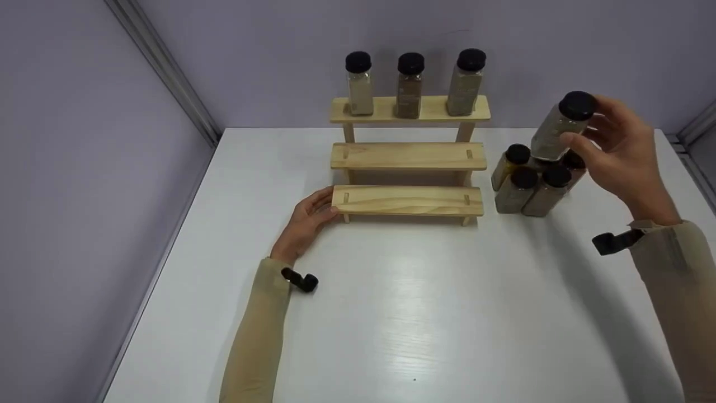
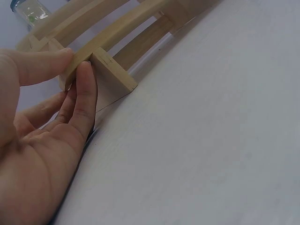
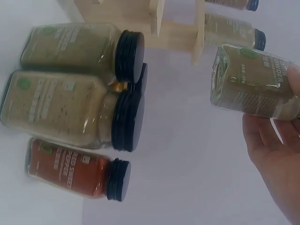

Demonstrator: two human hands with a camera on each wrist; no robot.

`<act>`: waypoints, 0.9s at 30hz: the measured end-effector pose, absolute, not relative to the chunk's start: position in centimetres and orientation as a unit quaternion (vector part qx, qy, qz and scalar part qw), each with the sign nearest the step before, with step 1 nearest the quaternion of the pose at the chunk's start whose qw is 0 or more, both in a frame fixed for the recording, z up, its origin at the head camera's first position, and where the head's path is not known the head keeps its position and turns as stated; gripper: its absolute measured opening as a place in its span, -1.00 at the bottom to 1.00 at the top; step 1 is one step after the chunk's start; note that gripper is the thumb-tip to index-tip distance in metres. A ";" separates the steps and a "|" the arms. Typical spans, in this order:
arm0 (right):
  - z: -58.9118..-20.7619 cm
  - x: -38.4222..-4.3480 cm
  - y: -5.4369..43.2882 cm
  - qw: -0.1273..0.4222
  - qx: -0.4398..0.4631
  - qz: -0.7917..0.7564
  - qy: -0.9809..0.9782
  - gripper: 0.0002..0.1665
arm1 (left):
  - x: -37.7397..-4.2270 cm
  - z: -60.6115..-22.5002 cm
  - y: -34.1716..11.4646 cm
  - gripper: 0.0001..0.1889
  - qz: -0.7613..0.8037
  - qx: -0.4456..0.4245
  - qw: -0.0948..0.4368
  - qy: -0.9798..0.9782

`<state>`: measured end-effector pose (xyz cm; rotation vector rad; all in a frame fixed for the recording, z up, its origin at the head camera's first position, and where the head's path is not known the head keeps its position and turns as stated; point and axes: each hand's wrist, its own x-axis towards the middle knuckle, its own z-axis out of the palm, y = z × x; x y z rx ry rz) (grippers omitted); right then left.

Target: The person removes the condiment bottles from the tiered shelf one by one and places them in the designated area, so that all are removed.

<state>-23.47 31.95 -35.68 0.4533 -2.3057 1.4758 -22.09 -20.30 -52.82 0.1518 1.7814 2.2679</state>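
Observation:
A three-step wooden rack [image 1: 408,157] stands at the back of the white table. My left hand [image 1: 306,224] pinches the left end of its lowest shelf, thumb on top and fingers beneath, as the left wrist view shows. In my right hand [image 1: 623,151] is a glass spice jar [image 1: 559,126] with a black lid, held tilted above a cluster of jars. Its label, in the right wrist view, reads partly "powder". Three spice jars, pale [image 1: 361,94], brown [image 1: 409,92] and greyish [image 1: 464,89], stand along the top shelf. Nothing stands on the middle and lowest shelves.
Right of the rack, several spice jars [image 1: 514,193] stand close together on the table [image 1: 391,313]. One, labelled red sweet pepper [image 3: 70,168], shows in the right wrist view. A wall [image 1: 279,67] rises behind the rack, another at the left.

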 end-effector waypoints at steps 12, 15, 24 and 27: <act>-36.3 -22.9 35.0 0.203 0.141 0.501 -0.830 -0.29 | -22.2 -53.0 -20.5 -0.34 0.772 0.064 0.122 0.620; -36.8 -22.7 36.0 0.220 0.155 0.497 -0.825 -0.31 | -22.2 -53.0 -20.6 -0.33 0.773 0.066 0.123 0.619; -38.4 -22.0 38.4 0.233 0.157 0.476 -0.834 -0.32 | -22.2 -52.9 -20.6 -0.35 0.775 0.061 0.123 0.617; -38.7 -21.9 39.2 0.218 0.143 0.482 -0.837 -0.30 | -22.2 -52.9 -20.5 -0.34 0.772 0.056 0.123 0.621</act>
